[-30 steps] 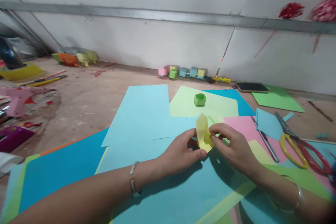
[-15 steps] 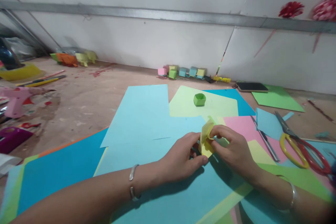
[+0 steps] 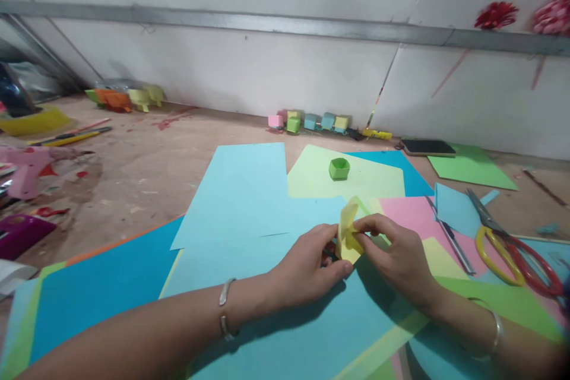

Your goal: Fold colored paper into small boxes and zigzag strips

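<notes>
A small folded yellow paper stands between both hands, above the light blue sheets. My left hand holds it from the left, with fingers behind and the thumb at its lower edge. The thumb and index finger of my right hand pinch its right side. Beyond the hands, a small green paper box rests on a pale green sheet. Parts of the left fingertips are hidden behind the yellow paper.
Scissors and a metal pen-like tool lie at the right, near a phone. Small paper models line the wall. A pink glue gun and purple object are at the far left.
The right fingertips have shifted slightly left against the yellow paper, which is turned a little. My left hand is almost unmoved.
</notes>
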`<action>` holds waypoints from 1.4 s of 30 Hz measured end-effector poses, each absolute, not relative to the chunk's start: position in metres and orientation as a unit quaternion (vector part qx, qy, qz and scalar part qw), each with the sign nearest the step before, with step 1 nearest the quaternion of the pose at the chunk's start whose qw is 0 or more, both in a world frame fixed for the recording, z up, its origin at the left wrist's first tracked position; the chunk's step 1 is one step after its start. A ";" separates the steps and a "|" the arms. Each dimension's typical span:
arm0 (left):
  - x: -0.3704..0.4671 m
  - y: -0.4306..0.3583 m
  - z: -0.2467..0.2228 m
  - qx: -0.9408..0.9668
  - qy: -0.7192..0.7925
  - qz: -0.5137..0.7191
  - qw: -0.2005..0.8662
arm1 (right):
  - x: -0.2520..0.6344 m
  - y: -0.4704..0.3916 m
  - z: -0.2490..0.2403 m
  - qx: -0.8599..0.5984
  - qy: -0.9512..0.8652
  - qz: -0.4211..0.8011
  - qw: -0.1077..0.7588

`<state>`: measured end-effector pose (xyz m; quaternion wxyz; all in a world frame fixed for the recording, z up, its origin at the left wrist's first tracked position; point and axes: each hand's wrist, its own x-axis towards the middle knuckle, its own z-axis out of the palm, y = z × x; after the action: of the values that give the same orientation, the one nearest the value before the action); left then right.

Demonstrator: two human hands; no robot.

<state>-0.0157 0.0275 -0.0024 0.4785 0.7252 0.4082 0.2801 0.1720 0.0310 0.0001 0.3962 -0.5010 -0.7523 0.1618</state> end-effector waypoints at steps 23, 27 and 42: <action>-0.018 0.025 0.002 0.760 0.399 0.257 0.444 | 0.171 0.035 0.007 -0.538 -0.678 0.257 0.430; -0.017 0.025 0.003 0.754 0.396 0.270 0.450 | 0.171 0.035 0.011 -0.506 -0.716 0.284 0.388; -0.014 0.030 0.001 0.776 0.490 0.329 0.225 | 0.158 0.015 0.008 -0.423 -0.820 0.168 0.348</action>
<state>-0.0143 0.0299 0.0007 0.2246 0.7755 0.4897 0.3291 0.1577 0.0149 0.0083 0.3478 -0.4229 -0.8197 0.1683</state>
